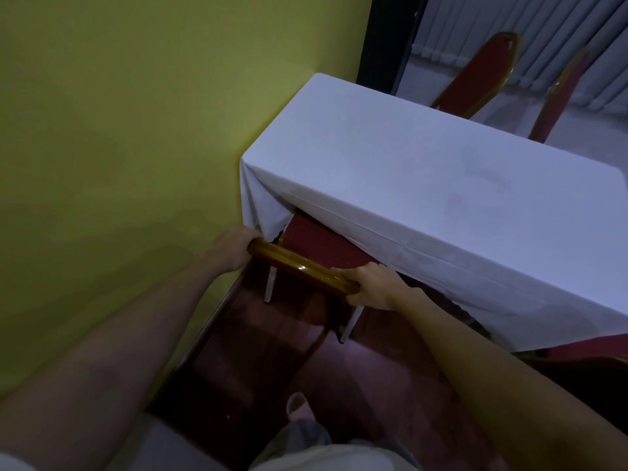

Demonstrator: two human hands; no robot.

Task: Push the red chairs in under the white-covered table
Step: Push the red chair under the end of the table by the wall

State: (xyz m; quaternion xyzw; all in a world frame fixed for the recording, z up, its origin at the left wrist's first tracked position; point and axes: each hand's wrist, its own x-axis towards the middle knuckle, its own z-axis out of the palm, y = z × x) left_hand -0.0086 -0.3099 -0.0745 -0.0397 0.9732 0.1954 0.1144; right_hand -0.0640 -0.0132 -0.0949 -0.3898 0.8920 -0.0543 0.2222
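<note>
A red chair [316,246] with a glossy gold frame stands at the near left end of the white-covered table [424,171]. Its seat is partly under the hanging cloth. My left hand [231,249] grips the left end of the chair's gold top rail. My right hand [373,287] grips the right end of that rail. Two more red chairs [475,76] [560,96] stand at the table's far side, their backs rising above the tabletop. Part of another red chair [591,348] shows at the right edge, below the cloth.
A yellow-green wall [136,130] runs close along the left of the chair and table. The floor [272,368] is dark red. My foot in a light slipper [299,406] is behind the chair. Grey vertical blinds [543,28] hang at the back right.
</note>
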